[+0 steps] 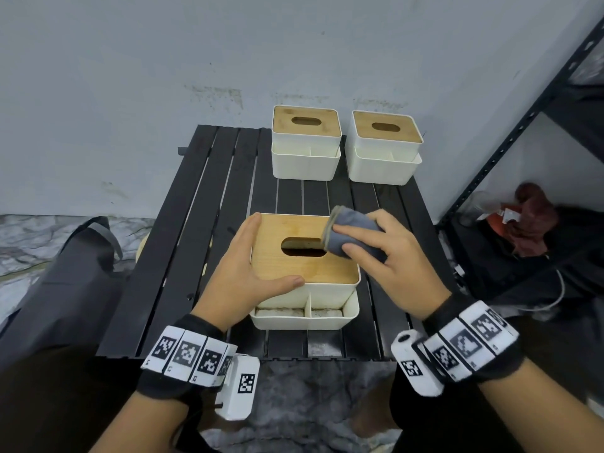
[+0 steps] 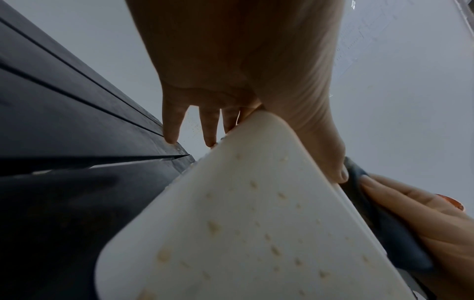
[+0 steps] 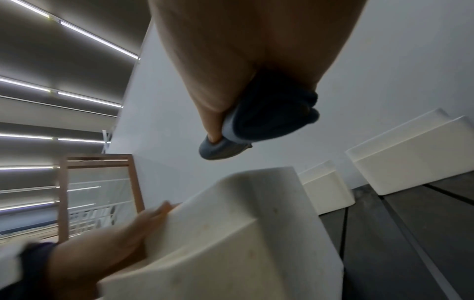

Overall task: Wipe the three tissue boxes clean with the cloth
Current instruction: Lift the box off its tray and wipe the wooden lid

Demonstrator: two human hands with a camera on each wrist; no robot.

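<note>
The near tissue box (image 1: 304, 308), white with a wooden lid and an oval slot, stands at the table's front middle. My left hand (image 1: 248, 263) braces its front left corner, with straight fingers along the left side and the thumb laid on the lid's front edge. My right hand (image 1: 366, 246) grips a folded grey-blue cloth (image 1: 351, 223) and presses it on the lid, just right of the slot. The left wrist view shows yellowish spots on the box's white side (image 2: 243, 223). In the right wrist view the cloth (image 3: 269, 117) is bunched under my fingers. Two more boxes (image 1: 305, 142) (image 1: 385, 148) stand at the back.
The black slatted table (image 1: 196, 256) stands against a grey wall. A black metal shelf (image 1: 523, 125) rises at the right, with a red rag (image 1: 532, 223) on its lower level. A dark bag (image 1: 65, 273) lies on the floor at the left.
</note>
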